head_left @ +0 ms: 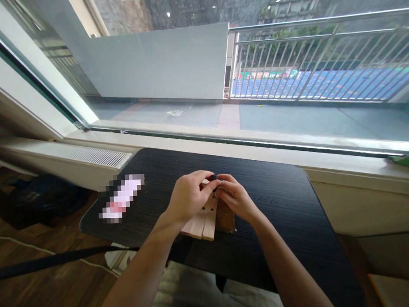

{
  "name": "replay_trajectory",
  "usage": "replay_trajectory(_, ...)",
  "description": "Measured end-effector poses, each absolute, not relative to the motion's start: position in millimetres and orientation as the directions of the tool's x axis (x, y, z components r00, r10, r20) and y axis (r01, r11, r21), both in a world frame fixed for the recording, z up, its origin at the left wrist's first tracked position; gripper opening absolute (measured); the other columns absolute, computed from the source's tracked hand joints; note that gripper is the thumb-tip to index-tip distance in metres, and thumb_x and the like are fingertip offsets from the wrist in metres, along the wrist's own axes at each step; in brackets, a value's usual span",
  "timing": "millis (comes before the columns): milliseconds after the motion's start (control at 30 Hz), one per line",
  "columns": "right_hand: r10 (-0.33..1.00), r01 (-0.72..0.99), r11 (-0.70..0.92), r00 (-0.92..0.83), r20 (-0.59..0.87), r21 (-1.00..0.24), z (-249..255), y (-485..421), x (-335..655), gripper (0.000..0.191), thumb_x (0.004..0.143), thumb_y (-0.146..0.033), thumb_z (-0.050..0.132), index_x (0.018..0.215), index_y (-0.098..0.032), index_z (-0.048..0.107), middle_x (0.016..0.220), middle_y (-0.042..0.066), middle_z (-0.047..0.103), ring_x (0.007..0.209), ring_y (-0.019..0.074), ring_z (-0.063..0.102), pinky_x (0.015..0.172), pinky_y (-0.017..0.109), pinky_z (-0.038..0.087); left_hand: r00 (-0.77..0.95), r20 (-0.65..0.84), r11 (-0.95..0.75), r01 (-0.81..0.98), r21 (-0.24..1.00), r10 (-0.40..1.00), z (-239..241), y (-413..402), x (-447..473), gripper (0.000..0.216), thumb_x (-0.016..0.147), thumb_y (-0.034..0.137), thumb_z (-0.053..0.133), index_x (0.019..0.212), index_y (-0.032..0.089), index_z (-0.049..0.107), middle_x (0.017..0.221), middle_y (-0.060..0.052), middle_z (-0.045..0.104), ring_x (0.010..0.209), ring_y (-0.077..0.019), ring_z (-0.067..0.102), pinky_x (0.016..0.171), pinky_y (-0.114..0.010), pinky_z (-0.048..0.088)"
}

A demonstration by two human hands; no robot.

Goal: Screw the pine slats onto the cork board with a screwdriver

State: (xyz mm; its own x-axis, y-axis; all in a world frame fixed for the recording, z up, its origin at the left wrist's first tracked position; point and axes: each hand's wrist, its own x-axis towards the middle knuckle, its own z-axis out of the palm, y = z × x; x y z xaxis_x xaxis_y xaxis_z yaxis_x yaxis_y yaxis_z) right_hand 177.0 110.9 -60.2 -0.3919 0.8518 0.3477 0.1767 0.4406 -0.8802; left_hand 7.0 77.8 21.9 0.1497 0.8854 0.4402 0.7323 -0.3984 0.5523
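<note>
The person sits at a black table (276, 204) set against a wide window, both bare forearms reaching in from below and converging near the table's middle. The left hand (187, 196) arches over a small stack of pale wooden slats (203, 225), knuckles up, wrist bent slightly inward, its thumb and forefinger pinched together at the top of the wood. The right hand (236, 198) comes in from the other side, fingers curled and closed in a narrow grip, meeting the left at a small black knob (214, 177) held between the fingertips of both hands. The slats stand tilted on the tabletop, their lower ends resting on it, with a brown, rougher-looking piece (226, 220) just beside them under the right hand. A blurred pink and white object (122, 199) lies on the table well apart to the left.
</note>
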Motion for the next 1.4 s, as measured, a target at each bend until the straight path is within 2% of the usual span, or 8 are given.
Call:
replay_trajectory(200, 0.822, 0.154, 0.466, -0.439, 0.362, -0.871, -59.8, 111.0, 177.2, 0.032, 0.089, -0.015, 0.053, 0.113, -0.024, 0.071, 0.126, 0.01, 0.058, 0.117, 0.022, 0.056, 0.102, 0.041, 0.047, 0.209, 0.422, -0.429, 0.726, 0.538, 0.882, 22.0, 78.6, 6.8, 0.016, 0.089, 0.023, 0.063, 0.101, 0.015, 0.071, 0.093, -0.008, 0.077, 0.078, -0.0199, 0.072, 0.069, -0.029, 0.054)
replay_trajectory(500, 0.823, 0.141, 0.433, -0.463, 0.328, -0.89, -57.8, 111.3, 179.6, 0.028, 0.089, -0.018, 0.055, 0.11, -0.025, 0.072, 0.126, 0.009, 0.06, 0.116, 0.0225, 0.058, 0.101, 0.041, 0.048, 0.26, 0.389, -0.452, 0.688, 0.568, 0.884, 23.4, 77.0, 6.5, 0.016, 0.091, 0.02, 0.057, 0.102, 0.017, 0.069, 0.096, -0.007, 0.075, 0.083, -0.0185, 0.07, 0.075, -0.029, 0.055)
replay_trajectory(733, 0.826, 0.155, 0.452, -0.444, 0.347, -0.878, -58.3, 111.7, 178.1, 0.023, 0.089, -0.023, 0.058, 0.106, -0.023, 0.073, 0.123, 0.009, 0.061, 0.115, 0.0228, 0.059, 0.1, 0.04, 0.048, 0.221, 0.392, -0.428, 0.691, 0.583, 0.893, 22.7, 76.1, 6.7, 0.022, 0.09, 0.028, 0.064, 0.11, 0.018, 0.067, 0.092, -0.004, 0.072, 0.077, -0.0159, 0.068, 0.068, -0.026, 0.053)
replay_trajectory(867, 0.832, 0.17, 0.453, -0.433, 0.347, -0.875, -57.7, 110.3, 178.1, 0.023, 0.088, -0.023, 0.058, 0.105, -0.024, 0.074, 0.122, 0.009, 0.062, 0.114, 0.0229, 0.059, 0.099, 0.039, 0.048, 0.093, 0.427, -0.368, 0.686, 0.627, 0.9, 21.3, 75.0, 6.9, 0.022, 0.083, 0.033, 0.074, 0.097, 0.018, 0.066, 0.082, 0.0, 0.068, 0.063, -0.0115, 0.062, 0.061, -0.023, 0.05)
replay_trajectory(1000, 0.838, 0.165, 0.449, -0.419, 0.349, -0.878, -57.8, 109.6, 177.9, 0.024, 0.088, -0.024, 0.059, 0.106, -0.024, 0.074, 0.122, 0.009, 0.062, 0.113, 0.023, 0.06, 0.098, 0.039, 0.049, 0.096, 0.465, -0.39, 0.705, 0.592, 0.88, 21.8, 74.5, 7.3, 0.018, 0.082, 0.032, 0.075, 0.085, 0.018, 0.065, 0.079, 0.0, 0.068, 0.063, -0.0114, 0.061, 0.06, -0.023, 0.048)
replay_trajectory(1400, 0.857, 0.108, 0.41, -0.387, 0.341, -0.906, -59.0, 108.7, 176.5, 0.025, 0.091, -0.032, 0.06, 0.11, -0.025, 0.075, 0.121, 0.009, 0.062, 0.113, 0.0229, 0.059, 0.099, 0.038, 0.048, 0.111, 0.493, -0.401, 0.743, 0.536, 0.863, 20.9, 76.1, 8.6, 0.012, 0.086, 0.029, 0.068, 0.089, 0.017, 0.065, 0.08, -0.002, 0.069, 0.065, -0.0131, 0.062, 0.059, -0.024, 0.046)
